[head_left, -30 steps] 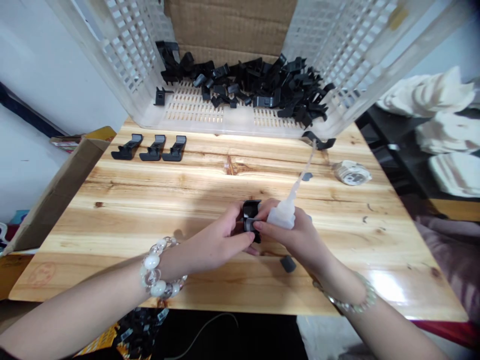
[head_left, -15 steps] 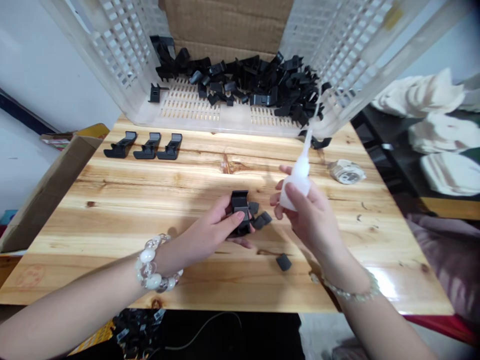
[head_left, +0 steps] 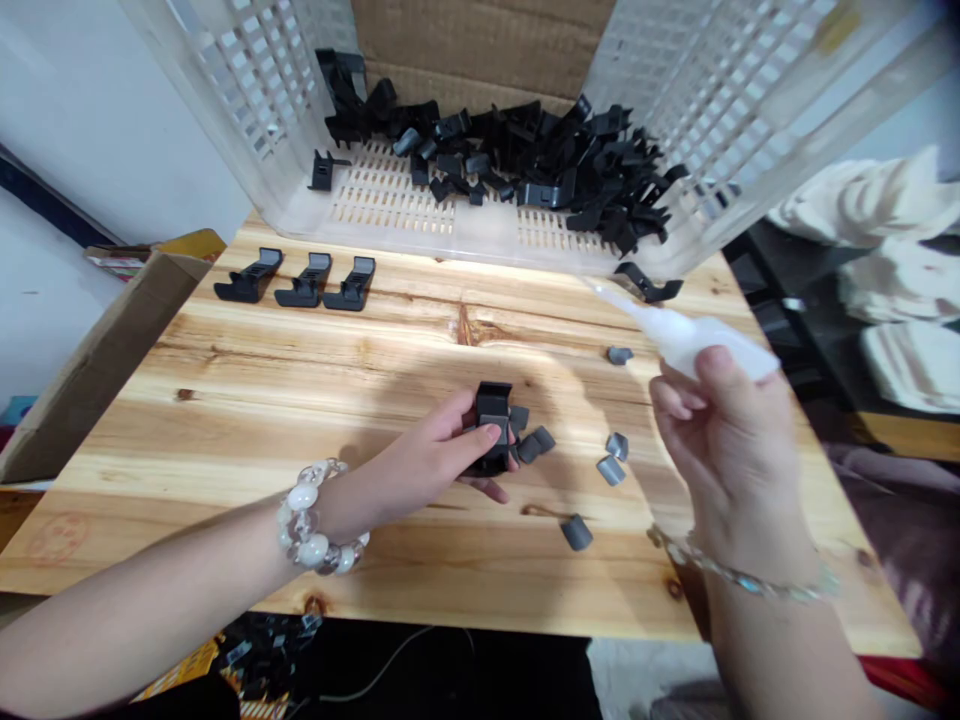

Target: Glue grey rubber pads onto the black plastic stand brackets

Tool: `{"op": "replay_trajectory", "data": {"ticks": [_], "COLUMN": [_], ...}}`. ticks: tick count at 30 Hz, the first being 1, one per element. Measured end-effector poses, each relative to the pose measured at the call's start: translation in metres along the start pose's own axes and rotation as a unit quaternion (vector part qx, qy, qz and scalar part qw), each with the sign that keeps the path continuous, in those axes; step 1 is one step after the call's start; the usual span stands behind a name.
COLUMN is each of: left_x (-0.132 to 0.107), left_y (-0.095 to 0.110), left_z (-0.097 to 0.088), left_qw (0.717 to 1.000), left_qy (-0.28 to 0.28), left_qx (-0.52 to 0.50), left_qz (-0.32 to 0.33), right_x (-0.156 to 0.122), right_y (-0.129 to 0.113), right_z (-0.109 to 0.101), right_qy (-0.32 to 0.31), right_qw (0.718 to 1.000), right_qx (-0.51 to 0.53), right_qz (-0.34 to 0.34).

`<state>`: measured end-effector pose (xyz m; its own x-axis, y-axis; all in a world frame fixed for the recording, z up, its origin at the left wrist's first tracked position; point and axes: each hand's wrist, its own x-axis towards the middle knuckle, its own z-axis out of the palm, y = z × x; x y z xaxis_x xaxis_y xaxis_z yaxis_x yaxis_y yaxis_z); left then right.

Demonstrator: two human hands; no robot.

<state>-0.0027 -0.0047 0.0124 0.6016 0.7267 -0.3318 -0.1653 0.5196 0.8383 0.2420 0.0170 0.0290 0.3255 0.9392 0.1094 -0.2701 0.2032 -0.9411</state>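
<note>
free way over the wooden tabletop (head_left: 375,400) from the left hand (head_left: 427,470) to the three black clips (head_left: 304,293); small grey caps (head_left: 611,460) in the path beside the right hand (head_left: 727,450).

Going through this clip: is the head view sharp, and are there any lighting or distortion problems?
Head view: the right hand and squeeze bottle look motion-blurred, while the left hand looks sharper; wide-angle distortion splays the plastic crate walls outward; a soft shadow crosses the wooden table.
</note>
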Motion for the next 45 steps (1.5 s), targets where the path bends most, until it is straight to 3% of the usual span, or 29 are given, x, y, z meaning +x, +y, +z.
{"op": "replay_trajectory", "data": {"ticks": [6, 11, 23, 30, 37, 45], "left_x": [0.005, 0.005, 0.008, 0.009, 0.009, 0.010], "left_y": [-0.004, -0.005, -0.006, -0.008, -0.009, -0.009], "left_z": [-0.003, -0.003, -0.008, -0.011, -0.012, -0.011], "left_qw": [0.997, 0.992, 0.991, 0.990, 0.990, 0.991], "left_qy": [0.003, -0.018, -0.038, -0.045, -0.062, -0.057], "left_qx": [0.060, 0.111, 0.109, 0.108, 0.101, 0.096], "left_qz": [-0.044, -0.057, -0.075, -0.073, -0.071, -0.077], "right_x": [-0.004, -0.013, -0.020, -0.021, -0.021, -0.023], "right_y": [-0.007, -0.006, -0.005, -0.006, -0.009, -0.007], "right_z": [0.005, 0.014, 0.005, 0.004, 0.005, 0.004], "right_qy": [0.014, 0.078, 0.050, 0.020, 0.017, 0.001], "right_qw": [0.994, 0.980, 0.958, 0.953, 0.959, 0.954], "right_qx": [-0.016, -0.030, -0.137, -0.181, -0.120, -0.136], "right_qz": [-0.105, -0.182, -0.245, -0.243, -0.255, -0.267]}}
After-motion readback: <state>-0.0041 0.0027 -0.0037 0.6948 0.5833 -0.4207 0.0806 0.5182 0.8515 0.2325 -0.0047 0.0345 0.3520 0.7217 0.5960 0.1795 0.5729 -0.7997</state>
